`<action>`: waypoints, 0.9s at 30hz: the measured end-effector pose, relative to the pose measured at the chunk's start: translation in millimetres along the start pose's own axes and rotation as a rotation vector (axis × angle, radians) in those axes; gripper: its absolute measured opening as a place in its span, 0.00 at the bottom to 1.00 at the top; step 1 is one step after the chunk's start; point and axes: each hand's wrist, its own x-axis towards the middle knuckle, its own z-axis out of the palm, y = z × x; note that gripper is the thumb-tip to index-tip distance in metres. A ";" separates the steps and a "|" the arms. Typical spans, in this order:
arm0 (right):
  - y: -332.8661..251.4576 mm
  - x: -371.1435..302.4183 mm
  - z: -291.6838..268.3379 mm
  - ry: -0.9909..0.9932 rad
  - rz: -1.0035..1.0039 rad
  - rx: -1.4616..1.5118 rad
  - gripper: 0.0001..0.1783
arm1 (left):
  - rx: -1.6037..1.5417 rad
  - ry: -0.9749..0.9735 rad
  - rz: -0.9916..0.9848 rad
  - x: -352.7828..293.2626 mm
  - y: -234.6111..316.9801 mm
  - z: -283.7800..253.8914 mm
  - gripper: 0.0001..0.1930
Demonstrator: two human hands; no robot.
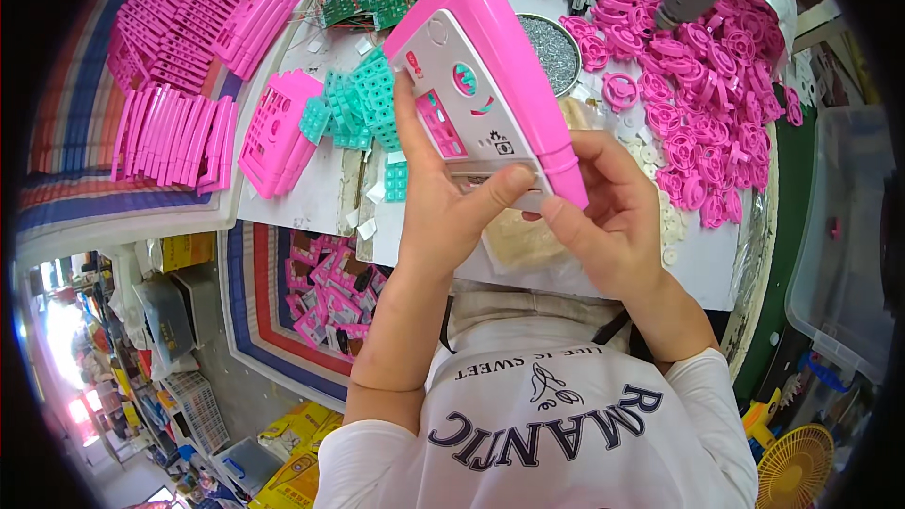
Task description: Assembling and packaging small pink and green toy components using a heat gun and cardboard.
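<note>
The white tabletop (320, 198) carries everything else, so take the pink toy housing (481, 75) held above it as the landmark. The housing is a long pink shell with a pale grey face panel; its long axis runs from its upper end, far from the person, down and rightward to the lower end between the two hands.

To the right of the housing lies a broad heap of pink ring-shaped parts (698, 85). To its left, well apart, are rows of pink flat panels (170, 132), and nearer, just left of the housing, a pile of teal button pads (363, 104). Just right of the housing's middle sits a round metal dish of small screws (551, 52).

The left hand (443, 198) is closed about the housing's left edge, fingers running up behind the grey face and the thumb pressing on its lower end. The right hand (603, 217) pinches the lower right corner, thumb meeting the pink rim. Both hands sit at the lower end, about equally near; the upper end projects free.
</note>
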 end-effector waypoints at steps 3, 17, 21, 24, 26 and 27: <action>1.9 2.8 -0.3 0.066 -0.030 0.009 0.24 | -0.003 0.078 0.032 -3.8 3.4 5.3 0.68; -33.6 -16.5 -38.1 -0.513 0.183 -0.460 0.16 | 1.177 -0.503 0.090 -51.9 76.1 -17.0 0.17; -17.5 -45.6 -31.5 -0.442 0.414 -0.399 0.13 | 0.858 -0.644 -0.165 -67.5 46.2 -20.4 0.11; -3.2 -77.0 -27.6 -0.177 0.508 -0.241 0.13 | 0.733 -0.657 -0.224 -76.4 30.9 -20.3 0.08; 6.2 -97.3 -22.3 -0.034 0.488 -0.129 0.13 | 0.721 -0.609 -0.305 -89.7 24.5 -19.0 0.08; 13.4 -105.0 -19.5 -0.043 0.457 -0.158 0.15 | 0.703 -0.579 -0.317 -96.1 20.9 -19.7 0.09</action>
